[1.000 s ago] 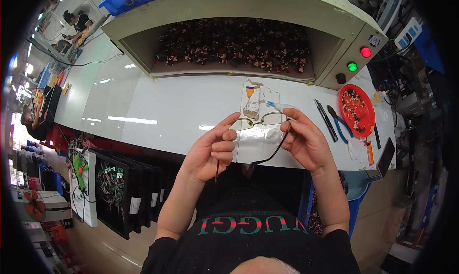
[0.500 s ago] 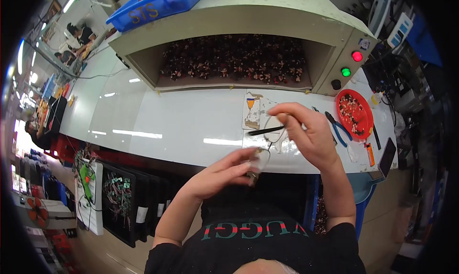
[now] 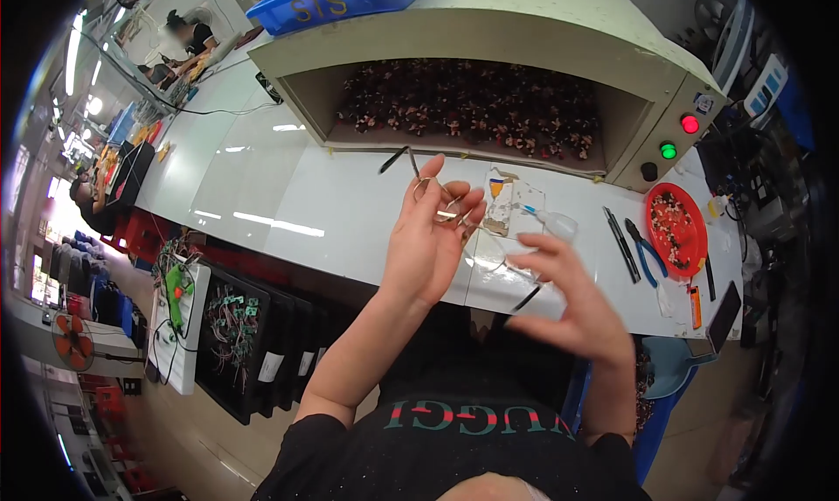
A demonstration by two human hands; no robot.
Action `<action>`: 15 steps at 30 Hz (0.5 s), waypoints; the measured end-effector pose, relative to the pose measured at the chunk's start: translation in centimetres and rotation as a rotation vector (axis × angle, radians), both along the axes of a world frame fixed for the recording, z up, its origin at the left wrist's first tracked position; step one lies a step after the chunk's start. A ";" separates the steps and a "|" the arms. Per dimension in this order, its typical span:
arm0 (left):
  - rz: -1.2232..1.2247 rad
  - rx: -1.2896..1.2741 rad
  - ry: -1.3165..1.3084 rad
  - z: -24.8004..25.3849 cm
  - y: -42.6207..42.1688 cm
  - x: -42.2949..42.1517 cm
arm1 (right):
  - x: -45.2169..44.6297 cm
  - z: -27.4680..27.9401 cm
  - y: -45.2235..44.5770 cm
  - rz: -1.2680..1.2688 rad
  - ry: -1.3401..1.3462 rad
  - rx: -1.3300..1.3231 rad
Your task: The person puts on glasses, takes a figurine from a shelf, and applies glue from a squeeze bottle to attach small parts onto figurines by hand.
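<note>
A pair of thin metal-framed eyeglasses [image 3: 428, 186] is in my left hand [image 3: 428, 239], raised over the white table with its fingers closed around the frame. One temple with a black tip sticks out to the upper left. The other slants down to the right, its black tip close to my right hand [image 3: 572, 300]. That hand is slightly blurred, its thumb and fingers spread, holding nothing. Just beyond it lie a clear squeeze bottle [image 3: 558, 225] with a blue tip and a small printed card [image 3: 499, 212].
A beige metal box [image 3: 647, 107] full of small figures stands behind, a blue bin [image 3: 350, 4] on top. Pliers [image 3: 647, 254], a red tray [image 3: 702, 247] of small pieces and an orange cutter [image 3: 695, 307] lie right. People sit far left.
My left hand has risen and turned with the eyeglasses. My right hand has let go of the temple and come down, fingers spread. The whole view has shifted somewhat.
</note>
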State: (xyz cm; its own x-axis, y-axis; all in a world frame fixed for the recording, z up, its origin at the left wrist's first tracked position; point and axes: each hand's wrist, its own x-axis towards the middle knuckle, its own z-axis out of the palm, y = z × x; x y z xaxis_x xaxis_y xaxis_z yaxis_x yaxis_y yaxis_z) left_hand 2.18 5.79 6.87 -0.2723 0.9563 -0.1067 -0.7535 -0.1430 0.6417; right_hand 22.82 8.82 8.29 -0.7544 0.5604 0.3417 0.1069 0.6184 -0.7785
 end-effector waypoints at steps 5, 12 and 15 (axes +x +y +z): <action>-0.033 0.091 0.062 1.0 -0.7 2.1 | -0.4 -3.4 -0.7 -0.146 0.344 -0.184; -0.201 0.391 0.679 5.1 -8.1 1.9 | 3.0 2.6 -2.5 -0.010 0.742 -0.109; -0.135 0.518 0.600 5.8 -9.6 2.2 | 2.5 4.1 -3.4 0.171 0.821 -0.121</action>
